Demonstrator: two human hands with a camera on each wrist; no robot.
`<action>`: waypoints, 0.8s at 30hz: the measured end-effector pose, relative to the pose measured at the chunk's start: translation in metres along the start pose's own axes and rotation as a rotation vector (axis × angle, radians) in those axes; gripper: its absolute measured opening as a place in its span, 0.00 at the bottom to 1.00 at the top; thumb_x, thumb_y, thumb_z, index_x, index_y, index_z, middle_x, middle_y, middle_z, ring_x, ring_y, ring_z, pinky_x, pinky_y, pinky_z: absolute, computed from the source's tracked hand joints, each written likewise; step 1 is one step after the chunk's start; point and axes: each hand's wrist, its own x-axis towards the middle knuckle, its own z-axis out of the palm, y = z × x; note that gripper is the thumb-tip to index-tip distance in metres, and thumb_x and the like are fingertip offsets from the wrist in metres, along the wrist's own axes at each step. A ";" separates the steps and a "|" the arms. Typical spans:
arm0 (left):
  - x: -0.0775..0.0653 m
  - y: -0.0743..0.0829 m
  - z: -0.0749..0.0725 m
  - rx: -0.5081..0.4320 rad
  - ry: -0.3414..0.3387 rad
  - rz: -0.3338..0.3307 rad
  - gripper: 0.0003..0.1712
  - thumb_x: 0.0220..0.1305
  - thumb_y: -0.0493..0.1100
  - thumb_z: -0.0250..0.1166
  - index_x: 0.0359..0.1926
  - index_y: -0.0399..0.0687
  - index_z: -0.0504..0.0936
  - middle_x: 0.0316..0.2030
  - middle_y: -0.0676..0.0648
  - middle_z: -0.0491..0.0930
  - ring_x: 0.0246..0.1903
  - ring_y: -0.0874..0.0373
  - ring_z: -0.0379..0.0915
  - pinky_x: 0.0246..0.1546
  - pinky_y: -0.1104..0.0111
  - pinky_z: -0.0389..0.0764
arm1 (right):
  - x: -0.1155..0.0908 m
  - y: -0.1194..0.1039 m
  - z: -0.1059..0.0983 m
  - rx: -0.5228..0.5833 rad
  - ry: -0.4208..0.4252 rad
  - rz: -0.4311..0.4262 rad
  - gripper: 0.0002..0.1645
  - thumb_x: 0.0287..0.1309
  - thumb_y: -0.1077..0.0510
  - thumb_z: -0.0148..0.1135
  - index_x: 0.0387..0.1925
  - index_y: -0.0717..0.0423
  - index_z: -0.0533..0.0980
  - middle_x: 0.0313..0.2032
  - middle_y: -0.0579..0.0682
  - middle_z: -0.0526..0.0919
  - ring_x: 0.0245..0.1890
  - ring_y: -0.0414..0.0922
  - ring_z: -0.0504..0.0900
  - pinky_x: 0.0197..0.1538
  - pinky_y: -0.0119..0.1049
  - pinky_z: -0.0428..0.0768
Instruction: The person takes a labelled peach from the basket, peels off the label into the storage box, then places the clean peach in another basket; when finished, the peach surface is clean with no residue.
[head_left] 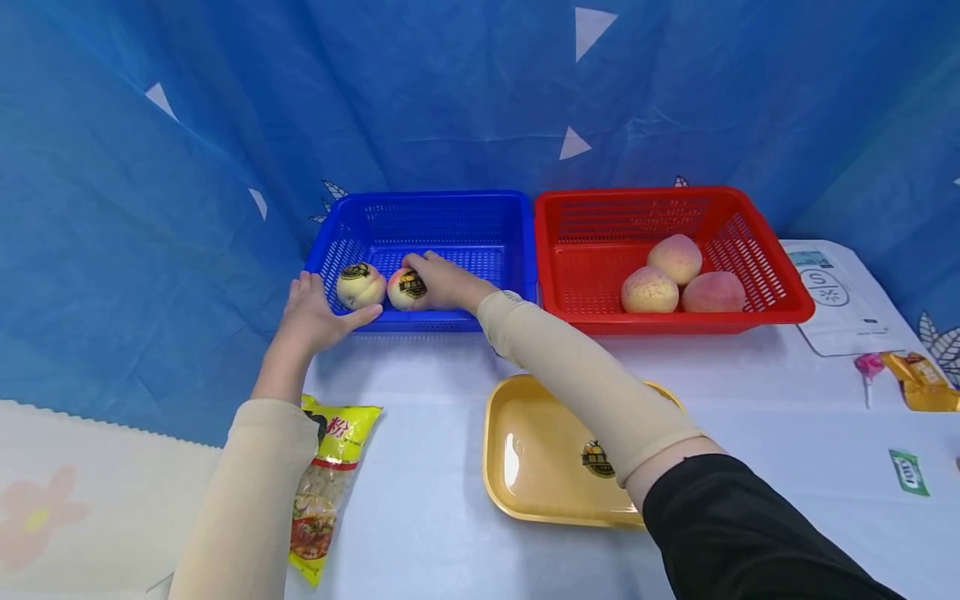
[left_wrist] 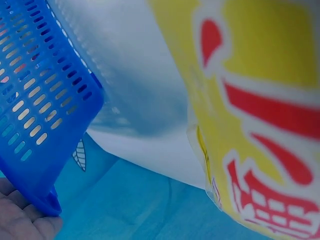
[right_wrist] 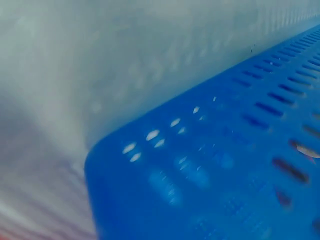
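A blue plastic basket (head_left: 442,198) stands at the back, with two pale peaches in its front left part. My left hand (head_left: 311,317) holds the basket's front left corner, fingers at the side rim and thumb stretched along the front. The left wrist view shows its fingertips (left_wrist: 30,220) at the rim. Close to that thumb lies one peach (head_left: 356,290) with a dark label. Reaching in from the right, my right hand (head_left: 446,282) grips the other labelled peach (head_left: 407,289). Only the basket's perforated wall (right_wrist: 200,165) shows in the right wrist view; the hand is hidden there.
A red basket (head_left: 678,321) with three peaches adjoins on the right. A yellow tray (head_left: 536,500) sits below my right forearm, and a yellow food bag (head_left: 333,467) beside my left sleeve. Farther right are a white box (head_left: 855,308), lollipop (head_left: 870,367), orange packet (head_left: 922,379) and green packet (head_left: 909,472).
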 end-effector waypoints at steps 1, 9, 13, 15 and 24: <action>0.000 0.000 -0.001 -0.001 -0.001 -0.001 0.78 0.53 0.80 0.59 0.75 0.33 0.25 0.76 0.32 0.20 0.76 0.33 0.17 0.70 0.32 0.42 | -0.001 0.000 -0.002 -0.027 0.002 0.010 0.39 0.56 0.44 0.70 0.66 0.45 0.66 0.60 0.54 0.71 0.56 0.48 0.75 0.60 0.43 0.77; -0.003 0.001 -0.003 0.002 -0.003 -0.002 0.78 0.53 0.80 0.59 0.75 0.32 0.24 0.75 0.32 0.19 0.75 0.34 0.15 0.70 0.32 0.41 | -0.011 0.013 -0.009 -0.046 -0.021 0.039 0.38 0.55 0.44 0.71 0.65 0.45 0.67 0.60 0.54 0.70 0.57 0.49 0.74 0.63 0.46 0.75; -0.003 0.000 -0.001 0.003 -0.004 0.002 0.78 0.53 0.80 0.59 0.75 0.32 0.25 0.75 0.32 0.19 0.75 0.34 0.15 0.70 0.32 0.41 | -0.014 0.019 -0.007 0.009 -0.043 -0.007 0.39 0.58 0.53 0.70 0.68 0.50 0.64 0.61 0.53 0.74 0.60 0.48 0.73 0.67 0.42 0.71; -0.002 -0.001 0.000 0.001 -0.002 0.007 0.78 0.53 0.80 0.59 0.75 0.32 0.25 0.75 0.31 0.19 0.75 0.33 0.15 0.70 0.33 0.41 | -0.014 0.021 -0.007 -0.010 -0.033 -0.024 0.38 0.58 0.55 0.70 0.67 0.51 0.65 0.60 0.52 0.75 0.61 0.48 0.73 0.67 0.41 0.71; -0.002 0.000 -0.002 0.001 -0.004 0.013 0.78 0.53 0.79 0.60 0.75 0.30 0.26 0.75 0.31 0.19 0.75 0.32 0.17 0.70 0.32 0.42 | -0.037 0.013 -0.026 -0.017 0.136 -0.078 0.45 0.46 0.47 0.77 0.66 0.45 0.69 0.51 0.52 0.70 0.47 0.46 0.75 0.52 0.40 0.80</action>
